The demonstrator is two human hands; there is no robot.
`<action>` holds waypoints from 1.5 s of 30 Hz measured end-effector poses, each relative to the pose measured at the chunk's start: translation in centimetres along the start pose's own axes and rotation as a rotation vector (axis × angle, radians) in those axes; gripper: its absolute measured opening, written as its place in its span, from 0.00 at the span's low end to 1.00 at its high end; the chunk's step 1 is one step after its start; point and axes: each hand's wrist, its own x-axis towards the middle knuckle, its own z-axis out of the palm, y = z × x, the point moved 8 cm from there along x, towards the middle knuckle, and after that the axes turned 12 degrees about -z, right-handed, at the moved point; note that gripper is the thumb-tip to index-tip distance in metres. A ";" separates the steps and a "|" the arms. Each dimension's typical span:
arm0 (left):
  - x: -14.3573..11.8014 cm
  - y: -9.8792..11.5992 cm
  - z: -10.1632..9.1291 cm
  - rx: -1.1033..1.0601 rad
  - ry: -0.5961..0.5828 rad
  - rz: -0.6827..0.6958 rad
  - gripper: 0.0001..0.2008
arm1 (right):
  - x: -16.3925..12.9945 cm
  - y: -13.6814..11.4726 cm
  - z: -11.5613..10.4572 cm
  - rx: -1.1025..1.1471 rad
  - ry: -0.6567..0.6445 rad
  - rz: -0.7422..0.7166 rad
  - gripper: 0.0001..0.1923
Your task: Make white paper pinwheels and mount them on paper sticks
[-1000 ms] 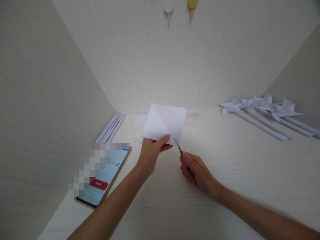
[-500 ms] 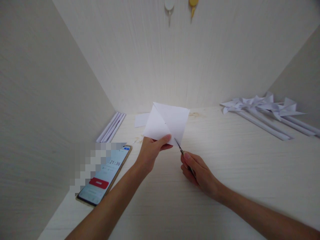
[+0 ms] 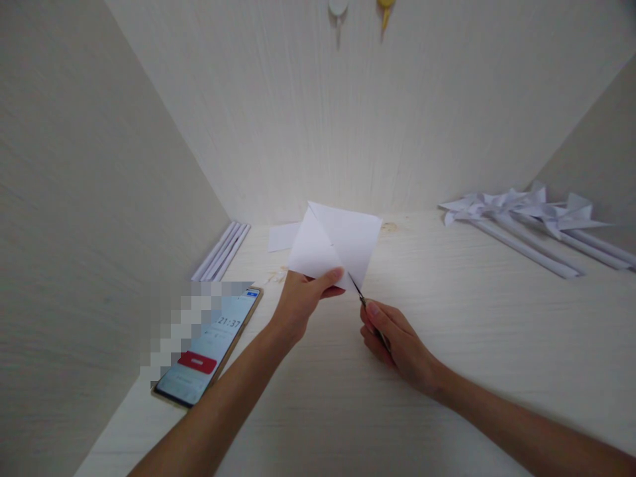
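Note:
A square sheet of white paper (image 3: 348, 232) with a diagonal line across it is pinched by my left hand (image 3: 303, 295) at its near edge, thumb on top. My right hand (image 3: 392, 334) is wrapped round a pair of scissors (image 3: 361, 295). Their blades meet the paper at its near right corner, just right of my left thumb. The handles are mostly hidden in my right fist. Behind the held sheet, another piece of white paper (image 3: 282, 237) lies partly covered.
A phone (image 3: 218, 344) with a timer display lies at the left. Beyond it are several rolled paper sticks (image 3: 222, 252). Paper pinwheels (image 3: 511, 202) on paper sticks are piled at the far right. Two hooks, white (image 3: 338, 8) and yellow (image 3: 385, 14), are on the back wall.
The paper has shifted slightly right, and the scissor blades sit a little farther up against it. Both hands keep their grips.

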 end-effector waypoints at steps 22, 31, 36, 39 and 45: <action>0.0 -0.1 0.0 0.012 0.010 -0.023 0.20 | 0.0 0.0 0.0 -0.005 0.004 0.004 0.21; 0.0 -0.2 0.1 0.038 -0.002 -0.019 0.19 | 0.0 0.2 -0.1 0.005 0.013 -0.001 0.21; -0.1 -0.1 0.1 0.037 0.010 -0.017 0.19 | 0.0 0.1 -0.1 0.006 0.013 0.007 0.21; -0.2 -0.3 0.2 0.038 0.022 -0.029 0.18 | 0.0 0.1 -0.1 0.020 0.020 0.007 0.21; -0.3 -0.5 0.3 0.045 0.027 -0.033 0.20 | 0.1 0.2 0.0 0.054 0.017 0.016 0.21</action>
